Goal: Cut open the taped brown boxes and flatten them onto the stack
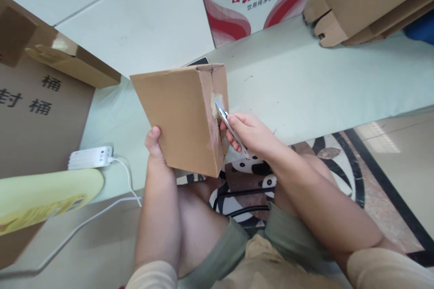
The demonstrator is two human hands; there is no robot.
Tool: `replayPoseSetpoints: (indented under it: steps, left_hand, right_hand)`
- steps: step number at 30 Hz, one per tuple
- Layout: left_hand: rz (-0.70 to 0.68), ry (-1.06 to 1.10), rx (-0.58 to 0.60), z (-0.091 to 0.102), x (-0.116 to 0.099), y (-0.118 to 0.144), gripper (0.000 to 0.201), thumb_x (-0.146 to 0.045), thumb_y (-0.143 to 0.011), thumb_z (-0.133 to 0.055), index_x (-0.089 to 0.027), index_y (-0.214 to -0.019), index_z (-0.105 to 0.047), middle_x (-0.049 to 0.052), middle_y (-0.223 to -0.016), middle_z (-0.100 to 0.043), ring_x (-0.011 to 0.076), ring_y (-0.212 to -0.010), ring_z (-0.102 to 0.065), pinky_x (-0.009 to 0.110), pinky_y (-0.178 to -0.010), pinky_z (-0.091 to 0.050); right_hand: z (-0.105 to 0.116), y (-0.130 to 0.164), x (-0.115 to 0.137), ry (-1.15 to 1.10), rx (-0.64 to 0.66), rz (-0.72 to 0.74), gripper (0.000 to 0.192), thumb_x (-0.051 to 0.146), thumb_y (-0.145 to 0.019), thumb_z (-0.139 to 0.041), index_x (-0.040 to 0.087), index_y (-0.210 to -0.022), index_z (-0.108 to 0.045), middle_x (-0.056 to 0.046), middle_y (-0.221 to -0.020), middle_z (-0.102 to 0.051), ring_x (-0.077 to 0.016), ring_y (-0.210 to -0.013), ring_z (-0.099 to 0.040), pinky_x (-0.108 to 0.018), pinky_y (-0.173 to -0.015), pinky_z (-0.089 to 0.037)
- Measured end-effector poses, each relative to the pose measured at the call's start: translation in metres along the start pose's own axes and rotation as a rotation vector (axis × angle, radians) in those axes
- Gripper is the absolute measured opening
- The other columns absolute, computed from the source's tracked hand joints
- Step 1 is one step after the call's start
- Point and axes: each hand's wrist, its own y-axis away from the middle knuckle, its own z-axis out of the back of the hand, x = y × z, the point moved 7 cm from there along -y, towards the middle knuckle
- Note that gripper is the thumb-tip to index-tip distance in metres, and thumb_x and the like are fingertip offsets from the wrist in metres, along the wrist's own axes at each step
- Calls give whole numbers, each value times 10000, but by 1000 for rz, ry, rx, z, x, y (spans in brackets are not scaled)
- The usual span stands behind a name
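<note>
left hand holds the cardboard box up above the lap | right hand grips a small knife, blade at taped seam | tape seems partly scraped, lower seam left

White power strip with cable, on the floor. Red-and-white printed carton at top. Stacked brown cardboard top right. Large brown box with black characters, left. Yellow item lower left.

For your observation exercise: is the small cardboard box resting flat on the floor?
No, the left hand holds the small cardboard box up above the knees while the right hand presses a blade against its seam.
</note>
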Motion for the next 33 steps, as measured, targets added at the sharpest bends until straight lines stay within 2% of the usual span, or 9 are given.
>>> replayPoseSetpoints:
  steps: [4,6,9,15,18,22,25,28,33]
  left_hand:
    - [-162,109,-30,-2,-13,-5,487,-580,-797,-719,-213,-1114,-762,45,-1064,-812,261,-1006,-725,397,-933,-608]
    - [-230,150,-54,1,-17,-8,482,-552,-813,-731,-218,-1160,-752,30,-1055,-814,254,-1051,-724,388,-996,-583]
    - [-244,165,-65,4,-17,-9,538,-579,-815,-721,-218,-1214,-734,43,-1093,-811,283,-1156,-709,413,-1040,-566]
    - [-247,172,-66,11,-17,-9,525,-561,-822,-725,-225,-1226,-727,25,-1108,-810,281,-1202,-698,402,-1080,-551]
    - [-263,154,-75,14,-18,-10,502,-572,-803,-739,-218,-1159,-739,29,-1099,-811,295,-1232,-681,406,-1092,-541]
    - [-248,66,-124,18,-17,-6,473,-610,-772,-729,-214,-1028,-764,48,-976,-817,308,-1117,-722,423,-1015,-586]
    - [-165,47,-91,16,-10,-4,528,-635,-743,-731,-203,-1043,-777,72,-971,-814,331,-1089,-727,441,-930,-616]
    - [-103,79,-18,14,-4,-2,574,-643,-750,-720,-175,-1076,-787,98,-1009,-814,335,-1102,-721,444,-917,-620]
    - [-136,99,15,14,-5,-3,541,-620,-778,-709,-171,-1066,-794,79,-1003,-820,282,-981,-736,407,-877,-632]
  right_hand:
    - [4,3,9,510,-193,212,337,295,-1036,-436,208,-720,-515,5,-619,-549,-117,-530,-503,-251,-553,-371]
    - [3,4,10,605,-230,280,350,325,-1033,-424,212,-711,-503,-11,-639,-573,-132,-562,-519,-271,-591,-366]
    - [3,4,10,540,-255,328,358,383,-1042,-380,213,-775,-546,-17,-681,-605,-135,-570,-538,-273,-595,-378]
    - [10,6,14,446,-321,379,346,418,-1010,-447,209,-778,-595,-11,-687,-619,-129,-593,-545,-265,-602,-403]
    - [16,5,13,369,-351,385,341,417,-1011,-457,197,-824,-638,-14,-706,-630,-129,-604,-556,-259,-589,-415]
    - [21,5,11,278,-350,404,297,312,-992,-462,193,-1134,-694,-2,-791,-663,-112,-557,-535,-258,-559,-442]
    - [19,9,15,306,-320,473,457,298,-975,-510,231,-1416,-608,-2,-861,-715,-114,-543,-550,-275,-584,-502]
    - [16,15,20,387,-321,545,508,324,-978,-533,268,-1480,-587,-20,-923,-762,-124,-548,-560,-294,-621,-552]
    - [14,18,22,455,-327,619,511,302,-977,-505,250,-1474,-611,-46,-1054,-801,-114,-540,-549,-293,-654,-588]
